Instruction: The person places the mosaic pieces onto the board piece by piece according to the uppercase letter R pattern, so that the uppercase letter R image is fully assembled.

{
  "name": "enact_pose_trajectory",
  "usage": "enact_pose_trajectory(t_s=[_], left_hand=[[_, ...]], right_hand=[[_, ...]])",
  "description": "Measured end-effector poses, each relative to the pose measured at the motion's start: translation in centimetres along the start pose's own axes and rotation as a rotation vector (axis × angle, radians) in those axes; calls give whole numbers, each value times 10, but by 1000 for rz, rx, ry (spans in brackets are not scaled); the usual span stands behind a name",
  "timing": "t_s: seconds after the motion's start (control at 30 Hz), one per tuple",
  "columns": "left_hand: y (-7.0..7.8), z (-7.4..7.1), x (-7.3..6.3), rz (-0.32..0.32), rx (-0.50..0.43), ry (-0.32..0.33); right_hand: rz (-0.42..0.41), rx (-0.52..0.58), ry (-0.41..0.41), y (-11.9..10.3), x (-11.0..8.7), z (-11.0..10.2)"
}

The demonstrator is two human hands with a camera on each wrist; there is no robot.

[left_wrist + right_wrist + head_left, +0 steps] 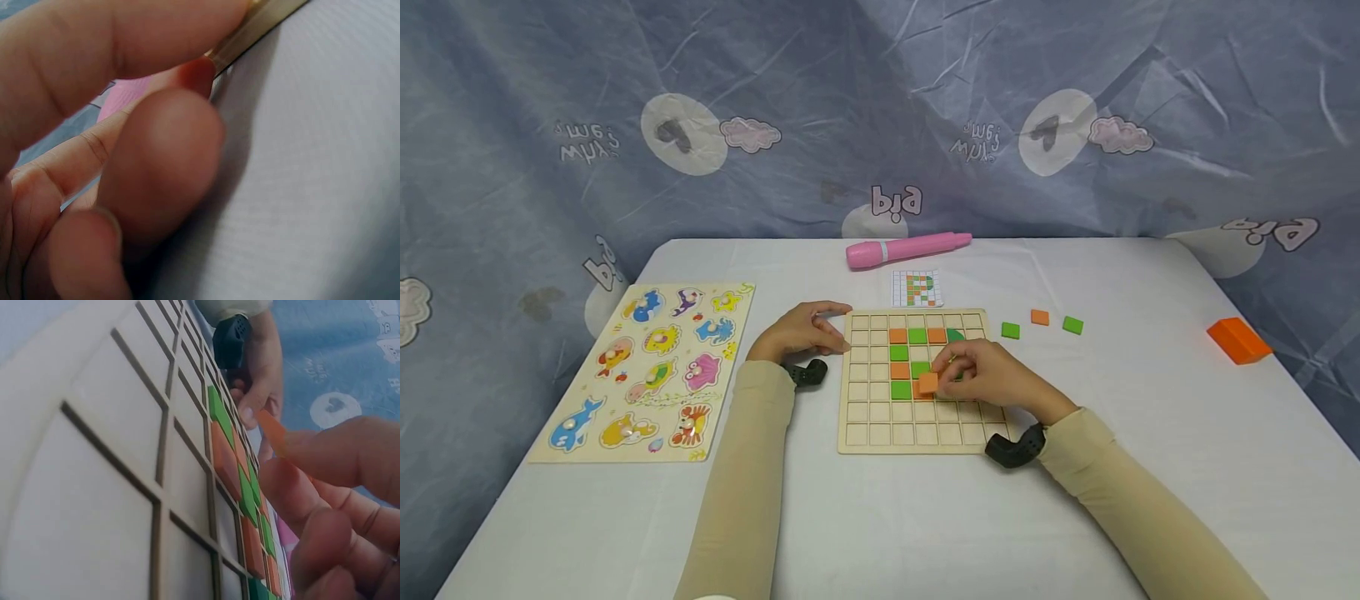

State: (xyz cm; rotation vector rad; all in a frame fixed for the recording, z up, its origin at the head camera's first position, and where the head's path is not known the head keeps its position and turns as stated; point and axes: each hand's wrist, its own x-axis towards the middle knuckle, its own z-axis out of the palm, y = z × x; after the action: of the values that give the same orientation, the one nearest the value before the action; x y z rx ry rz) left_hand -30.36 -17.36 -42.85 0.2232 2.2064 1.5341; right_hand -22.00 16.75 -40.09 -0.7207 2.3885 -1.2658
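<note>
My right hand (992,375) pinches an orange square tile (928,383) between thumb and fingertips, tilted close over the wooden grid board (880,435). In the right wrist view, the held tile (272,432) stands out from the set tiles. Orange and green tiles (900,389) fill several cells of the board, with a dark green rounded piece (955,335) in the top row. Some of the board's right side is hidden under the right hand. At the board's upper left corner, my left hand (801,329) touches the edge with fingers loosely extended.
Behind the board lies a small pattern card (917,289), with a pink pen-shaped object (910,249) beyond it. Loose tiles (1011,331) lie right of the board. An orange block (1238,341) sits far right. To the left is an animal puzzle board (592,392).
</note>
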Motion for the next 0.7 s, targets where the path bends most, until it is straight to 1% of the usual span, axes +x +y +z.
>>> enact_pose_trajectory(t_s=[0.1,0.23,0.53,0.7], left_hand=[[0,0,0,4,6,-2],[0,0,1,-2,-12,-7],[1,0,-1,-11,-16,-4],[1,0,-1,-8,-15,-6]], right_hand=[[-19,-17,-10,-2,0,4],[-47,-18,-29,-3,1,9],[-43,-43,-67,-9,1,20],[-83,-60,-84,-9,3,28]])
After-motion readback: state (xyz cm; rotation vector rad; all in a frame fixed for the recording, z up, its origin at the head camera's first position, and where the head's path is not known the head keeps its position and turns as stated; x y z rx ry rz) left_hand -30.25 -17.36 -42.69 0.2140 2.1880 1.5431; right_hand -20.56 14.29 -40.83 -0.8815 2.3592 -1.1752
